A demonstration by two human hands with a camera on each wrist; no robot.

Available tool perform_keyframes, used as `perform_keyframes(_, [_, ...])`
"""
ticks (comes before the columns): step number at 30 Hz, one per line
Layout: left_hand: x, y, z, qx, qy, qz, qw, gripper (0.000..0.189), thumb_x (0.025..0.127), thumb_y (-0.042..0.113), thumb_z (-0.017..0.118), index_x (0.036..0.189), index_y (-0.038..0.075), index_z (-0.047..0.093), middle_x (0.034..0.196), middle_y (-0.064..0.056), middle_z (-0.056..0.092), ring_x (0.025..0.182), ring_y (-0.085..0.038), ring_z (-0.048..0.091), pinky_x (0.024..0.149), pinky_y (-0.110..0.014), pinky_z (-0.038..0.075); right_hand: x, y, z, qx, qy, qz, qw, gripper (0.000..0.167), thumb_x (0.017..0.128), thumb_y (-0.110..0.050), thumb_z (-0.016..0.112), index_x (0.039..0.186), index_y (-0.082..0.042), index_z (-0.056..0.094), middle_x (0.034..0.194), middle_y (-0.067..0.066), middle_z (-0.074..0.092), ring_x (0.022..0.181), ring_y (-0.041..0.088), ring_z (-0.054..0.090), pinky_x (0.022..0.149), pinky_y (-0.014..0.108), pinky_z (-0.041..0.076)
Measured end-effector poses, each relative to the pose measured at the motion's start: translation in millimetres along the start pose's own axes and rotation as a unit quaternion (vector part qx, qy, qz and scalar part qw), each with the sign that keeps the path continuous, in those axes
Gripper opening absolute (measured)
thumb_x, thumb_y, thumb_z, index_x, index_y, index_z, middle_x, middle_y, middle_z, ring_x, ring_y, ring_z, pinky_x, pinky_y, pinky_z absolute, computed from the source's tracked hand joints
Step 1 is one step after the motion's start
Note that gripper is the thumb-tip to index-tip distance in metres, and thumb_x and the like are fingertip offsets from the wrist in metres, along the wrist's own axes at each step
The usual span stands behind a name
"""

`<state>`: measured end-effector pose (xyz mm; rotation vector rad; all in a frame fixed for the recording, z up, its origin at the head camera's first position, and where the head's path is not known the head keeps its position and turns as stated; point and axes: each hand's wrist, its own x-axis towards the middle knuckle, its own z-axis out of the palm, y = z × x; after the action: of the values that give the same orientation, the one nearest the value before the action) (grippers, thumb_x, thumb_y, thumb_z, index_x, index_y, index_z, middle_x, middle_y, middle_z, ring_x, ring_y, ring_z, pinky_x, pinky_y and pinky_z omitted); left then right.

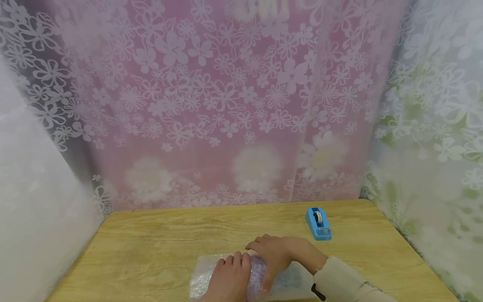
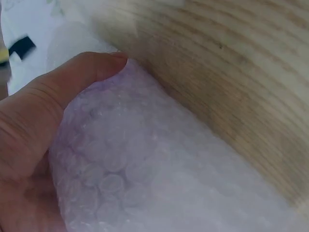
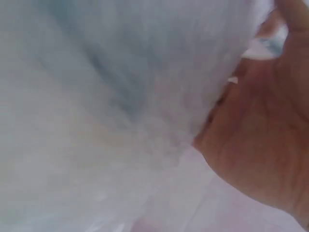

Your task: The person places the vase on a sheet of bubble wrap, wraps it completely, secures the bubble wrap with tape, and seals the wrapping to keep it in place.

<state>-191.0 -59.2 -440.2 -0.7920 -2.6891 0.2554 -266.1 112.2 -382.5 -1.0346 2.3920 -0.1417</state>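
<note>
A purple bundle (image 1: pixel 257 272) in bubble wrap lies near the table's front edge; the wrap hides what is inside. From its left side my left hand (image 1: pixel 228 279) holds it, fingers over the top. In the left wrist view, the thumb curves across the purplish bubble wrap (image 2: pixel 116 159). My right hand (image 1: pixel 277 253) grips the bundle from the right, thumb toward the near side and fingers over the far side. The right wrist view has blurred wrap (image 3: pixel 145 96) beside the palm. Loose bubble wrap (image 1: pixel 200 272) spreads flat to the left, and more, bluish, to the right.
A blue tape dispenser (image 1: pixel 318 224) with a roll in it stands at the table's back right. Flowered curtains (image 1: pixel 226 96) hang behind the wooden table (image 1: pixel 151 239) and at both sides. A dark cord or strap (image 1: pixel 318 292) hangs at the right sleeve.
</note>
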Motion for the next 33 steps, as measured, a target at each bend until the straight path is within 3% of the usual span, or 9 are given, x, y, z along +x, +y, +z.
perform_keyframes(4, [0.0,-4.7,-3.6,-0.033,-0.035,-0.010,0.9988,0.075,0.066,0.059,0.078,0.112,0.004,0.058,0.093,-0.008,0.058,0.079,-0.020,0.060,0.064,-0.032,0.051,-19.3,-7.6,16.4,-0.052,0.124,-0.031,0.9905,0.091,0.074,-0.061,0.070,0.143,-0.011,0.039,0.140,0.002,0.044,0.127,0.023,0.041,0.101,0.043,0.038])
perform_keyframes(7, [0.3,-7.9,-4.2,-0.052,-0.050,-0.017,0.9973,0.088,0.061,0.070,0.074,0.114,0.003,0.056,0.095,-0.009,0.058,0.080,-0.021,0.061,0.065,-0.034,0.051,-27.7,-12.6,28.3,-0.079,0.181,-0.038,0.9795,0.086,0.078,-0.058,0.068,0.142,-0.007,0.040,0.138,0.003,0.046,0.126,0.022,0.043,0.101,0.040,0.039])
perform_keyframes(13, [1.9,-11.8,-3.8,-0.080,-0.076,-0.024,0.9936,0.095,0.056,0.078,0.070,0.113,0.005,0.053,0.090,-0.006,0.053,0.076,-0.018,0.058,0.063,-0.032,0.049,-34.7,-21.0,48.6,-0.145,0.238,-0.035,0.9596,0.079,0.083,-0.054,0.066,0.140,-0.004,0.043,0.135,0.003,0.049,0.123,0.021,0.045,0.099,0.038,0.040])
perform_keyframes(17, [2.5,-11.4,-3.8,-0.083,-0.077,-0.027,0.9932,0.089,0.056,0.077,0.071,0.107,0.006,0.053,0.084,-0.004,0.049,0.070,-0.016,0.053,0.059,-0.030,0.046,-32.0,-23.3,62.9,-0.197,0.282,-0.038,0.9382,0.085,0.080,-0.066,0.059,0.136,-0.003,0.046,0.131,0.006,0.050,0.119,0.022,0.046,0.096,0.037,0.042])
perform_keyframes(20, [5.1,-12.1,-4.9,-0.105,-0.092,-0.027,0.9898,0.086,0.056,0.074,0.074,0.105,0.007,0.052,0.084,-0.002,0.048,0.070,-0.015,0.052,0.059,-0.030,0.045,-25.6,-22.4,73.2,-0.198,0.312,-0.027,0.9290,0.093,0.076,-0.074,0.054,0.134,-0.002,0.045,0.128,0.009,0.049,0.117,0.024,0.047,0.095,0.038,0.043])
perform_keyframes(27, [14.5,-19.1,-3.0,-0.182,-0.140,-0.028,0.9729,0.076,0.061,0.060,0.079,0.111,0.010,0.050,0.091,0.001,0.049,0.077,-0.015,0.053,0.065,-0.034,0.047,-12.8,-24.1,80.0,-0.131,0.296,0.032,0.9455,0.099,0.071,-0.072,0.065,0.137,-0.004,0.038,0.131,0.011,0.044,0.120,0.027,0.043,0.098,0.045,0.040])
perform_keyframes(30, [17.1,-20.8,-2.9,-0.185,-0.148,-0.031,0.9711,0.076,0.060,0.057,0.080,0.112,0.010,0.050,0.091,0.001,0.050,0.079,-0.016,0.054,0.066,-0.035,0.048,-8.6,-26.1,77.9,-0.113,0.276,0.053,0.9530,0.094,0.071,-0.060,0.074,0.138,-0.005,0.036,0.130,0.010,0.044,0.120,0.027,0.042,0.099,0.045,0.038])
perform_keyframes(33, [20.1,-22.4,-2.8,-0.174,-0.147,-0.028,0.9733,0.075,0.058,0.057,0.080,0.107,0.010,0.050,0.086,0.001,0.049,0.074,-0.016,0.053,0.062,-0.034,0.047,-4.7,-25.8,75.5,-0.111,0.274,0.058,0.9534,0.089,0.071,-0.047,0.080,0.137,-0.005,0.038,0.127,0.010,0.046,0.118,0.026,0.044,0.098,0.044,0.040])
